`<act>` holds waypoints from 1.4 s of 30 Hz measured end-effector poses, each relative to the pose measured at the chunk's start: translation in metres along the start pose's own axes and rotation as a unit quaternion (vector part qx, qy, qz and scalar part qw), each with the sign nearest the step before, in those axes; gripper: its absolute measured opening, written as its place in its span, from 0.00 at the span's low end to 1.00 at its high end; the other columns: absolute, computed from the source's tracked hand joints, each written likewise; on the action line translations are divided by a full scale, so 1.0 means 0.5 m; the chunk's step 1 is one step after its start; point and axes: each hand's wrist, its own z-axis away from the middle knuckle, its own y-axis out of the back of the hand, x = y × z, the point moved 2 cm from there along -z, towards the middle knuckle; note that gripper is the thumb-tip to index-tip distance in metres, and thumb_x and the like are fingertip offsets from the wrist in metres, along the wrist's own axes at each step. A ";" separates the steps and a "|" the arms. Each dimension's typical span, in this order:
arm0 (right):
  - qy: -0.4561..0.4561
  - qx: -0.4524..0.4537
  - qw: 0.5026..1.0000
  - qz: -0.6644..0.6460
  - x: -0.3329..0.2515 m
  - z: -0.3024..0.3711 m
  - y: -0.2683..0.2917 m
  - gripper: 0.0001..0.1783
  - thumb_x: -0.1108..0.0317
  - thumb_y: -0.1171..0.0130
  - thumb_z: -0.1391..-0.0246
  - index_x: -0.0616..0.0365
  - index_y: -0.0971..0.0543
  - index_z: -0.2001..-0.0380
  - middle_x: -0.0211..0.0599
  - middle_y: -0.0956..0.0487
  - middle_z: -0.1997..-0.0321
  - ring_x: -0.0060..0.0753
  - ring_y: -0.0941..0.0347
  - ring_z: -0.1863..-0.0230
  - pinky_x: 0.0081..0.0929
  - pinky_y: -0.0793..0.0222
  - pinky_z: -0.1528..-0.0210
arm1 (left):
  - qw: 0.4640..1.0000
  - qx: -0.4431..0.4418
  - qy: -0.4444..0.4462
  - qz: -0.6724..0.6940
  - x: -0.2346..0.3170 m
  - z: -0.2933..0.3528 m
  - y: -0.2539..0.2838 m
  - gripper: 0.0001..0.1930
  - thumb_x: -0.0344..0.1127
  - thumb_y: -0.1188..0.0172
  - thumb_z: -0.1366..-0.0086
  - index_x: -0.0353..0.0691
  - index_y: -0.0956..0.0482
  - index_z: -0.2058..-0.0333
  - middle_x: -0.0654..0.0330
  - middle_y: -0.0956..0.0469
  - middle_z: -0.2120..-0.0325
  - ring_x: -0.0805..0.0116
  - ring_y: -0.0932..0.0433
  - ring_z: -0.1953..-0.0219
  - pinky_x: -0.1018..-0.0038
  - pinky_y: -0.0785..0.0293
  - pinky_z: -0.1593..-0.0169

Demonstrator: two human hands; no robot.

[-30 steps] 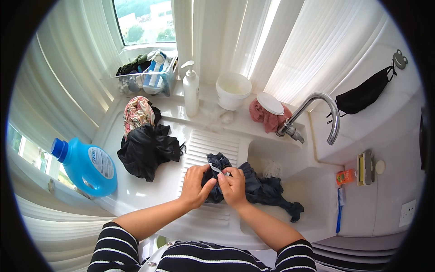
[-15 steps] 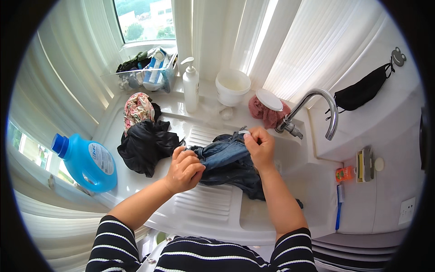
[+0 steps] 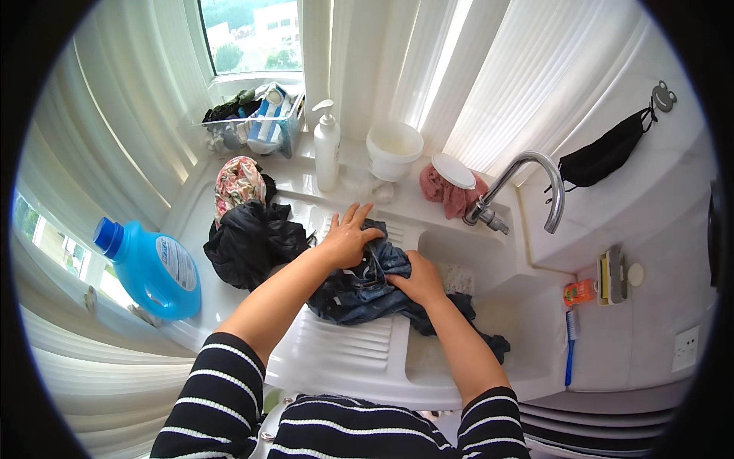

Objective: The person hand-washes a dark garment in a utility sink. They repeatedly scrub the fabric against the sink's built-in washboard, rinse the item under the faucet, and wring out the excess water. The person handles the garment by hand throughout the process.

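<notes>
1. Scrubbing stage, I reckon: my left hand (image 3: 345,239) lies flat and my right hand (image 3: 417,280) curls loosely, both pressing the crumpled dark blue denim garment (image 3: 359,292) on the ribbed white drainboard (image 3: 344,348).
2. Next I'd need a firmer grip, bunching the cloth under my palms.

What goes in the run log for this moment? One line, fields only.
left hand: flat on dark denim garment | right hand: pressing same garment | garment: on ribbed drainboard, tail into sink | beside: black clothes pile

left hand (image 3: 345,241): dropped from lifted to flat on denim garment (image 3: 367,287), toward 10 o'clock | right hand (image 3: 417,279): lowered from faucet side, pressing | garment: bunched down on drainboard (image 3: 344,348)
</notes>
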 end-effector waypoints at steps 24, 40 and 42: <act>0.175 0.015 0.979 0.102 -0.087 0.125 -0.083 0.49 0.30 0.37 0.61 0.44 0.31 0.38 0.54 0.35 0.38 0.57 0.42 0.35 0.70 0.53 0.38 | 0.995 -0.089 -0.014 0.049 0.051 0.189 -0.003 0.38 0.69 0.51 0.39 0.42 0.31 0.42 0.48 0.43 0.34 0.39 0.47 0.33 0.36 0.49 0.38; 0.295 0.056 0.954 -0.024 -0.065 0.109 -0.066 0.20 0.50 0.34 0.71 0.51 0.24 0.76 0.47 0.27 0.48 0.48 0.32 0.47 0.47 0.41 0.47 | 0.972 0.157 -0.173 0.028 0.100 0.223 -0.028 0.12 0.44 0.41 0.40 0.45 0.23 0.79 0.62 0.29 0.78 0.61 0.29 0.70 0.63 0.39 0.58; 0.282 0.159 0.946 0.026 -0.092 0.156 -0.100 0.17 0.52 0.34 0.66 0.53 0.23 0.78 0.43 0.25 0.59 0.46 0.29 0.62 0.48 0.41 0.54 | 0.964 0.147 -0.218 0.023 0.087 0.214 -0.058 0.14 0.45 0.40 0.41 0.45 0.24 0.81 0.60 0.29 0.81 0.60 0.27 0.72 0.63 0.35 0.60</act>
